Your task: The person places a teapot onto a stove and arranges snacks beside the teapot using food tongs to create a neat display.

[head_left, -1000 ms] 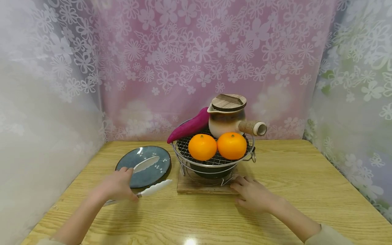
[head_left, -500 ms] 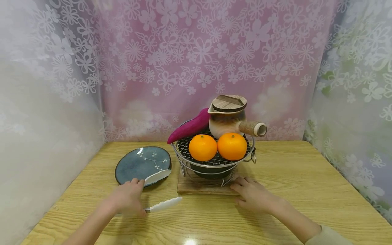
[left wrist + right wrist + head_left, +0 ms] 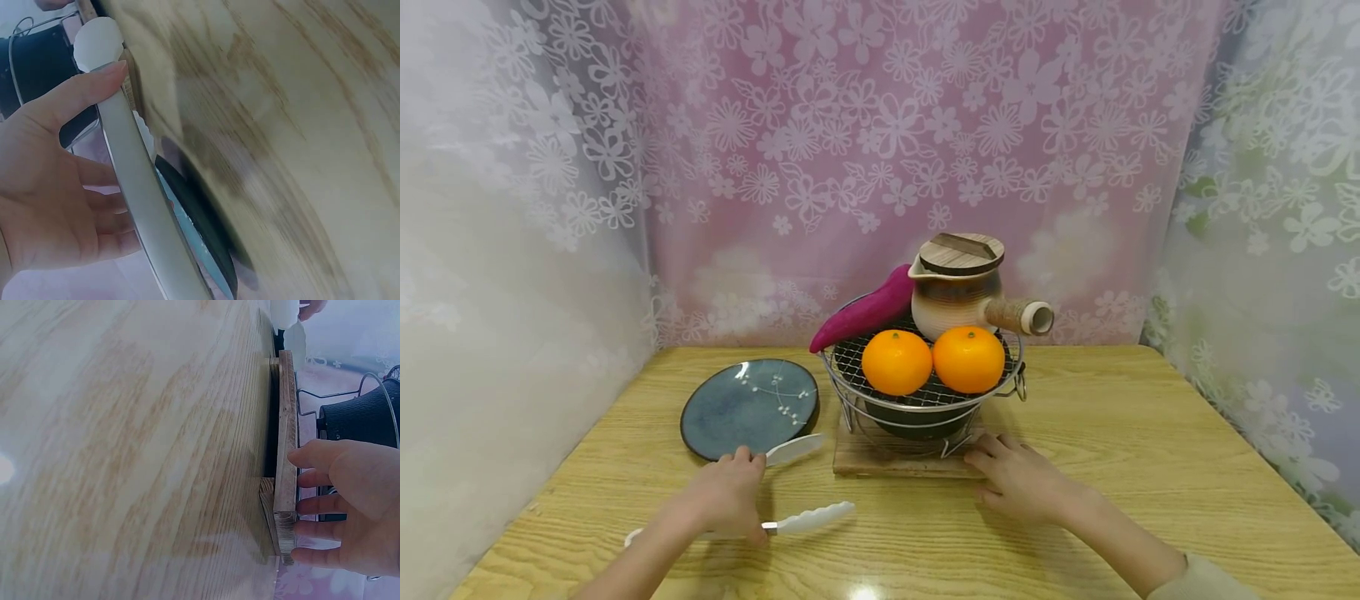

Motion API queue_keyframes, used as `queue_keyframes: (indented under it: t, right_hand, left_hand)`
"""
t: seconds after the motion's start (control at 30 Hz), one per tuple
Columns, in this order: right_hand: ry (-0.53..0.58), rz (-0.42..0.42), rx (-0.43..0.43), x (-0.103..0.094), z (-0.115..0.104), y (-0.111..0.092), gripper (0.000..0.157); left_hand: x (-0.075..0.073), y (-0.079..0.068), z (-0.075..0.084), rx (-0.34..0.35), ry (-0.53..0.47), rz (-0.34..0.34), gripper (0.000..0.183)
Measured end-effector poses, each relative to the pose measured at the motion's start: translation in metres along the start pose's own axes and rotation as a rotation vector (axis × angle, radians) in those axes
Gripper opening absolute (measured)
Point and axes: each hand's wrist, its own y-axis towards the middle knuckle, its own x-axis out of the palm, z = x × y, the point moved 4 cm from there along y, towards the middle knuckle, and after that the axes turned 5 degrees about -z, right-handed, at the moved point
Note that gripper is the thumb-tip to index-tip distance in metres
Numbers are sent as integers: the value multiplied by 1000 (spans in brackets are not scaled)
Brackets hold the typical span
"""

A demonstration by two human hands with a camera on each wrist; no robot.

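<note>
My left hand (image 3: 730,496) holds a pair of tongs (image 3: 812,518) with white scalloped tips, low in front of the blue plate (image 3: 718,412). The two arms of the tongs stand spread apart with nothing between the tips. In the left wrist view the thumb presses one metal arm of the tongs (image 3: 147,206) near its white tip. My right hand (image 3: 1015,479) touches the right end of the wooden board (image 3: 895,463) under the grill. Its fingers lie loosely extended along the board (image 3: 286,412) in the right wrist view.
On the round wire grill (image 3: 917,408) sit two oranges (image 3: 897,362), a purple sweet potato (image 3: 865,315) and a clay teapot (image 3: 951,304) with a wooden lid. The teapot's wrapped handle (image 3: 1011,314) points right. A flowered curtain (image 3: 880,167) hangs behind the wooden table (image 3: 1112,433).
My left hand has moved toward me and slightly right with the tongs, from over the plate to its near side. The right hand stays at the board.
</note>
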Motion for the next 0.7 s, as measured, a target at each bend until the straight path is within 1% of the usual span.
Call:
queue_keyframes:
  t: [0.13,0.4,0.6,0.7]
  right_hand:
    - [-18,9,-6,-1,-1,0,35]
    - [1,5,7,0,-1,-2,36]
    - [0,5,9,-1,0,-2,36]
    - [1,0,6,0,0,-2,37]
  left_hand:
    - [2,4,1,-12,-4,-13,99]
    - [8,10,1,-14,-48,-45,97]
    - [8,13,3,-13,-55,-32,99]
    - [9,15,2,-15,-68,-46,100]
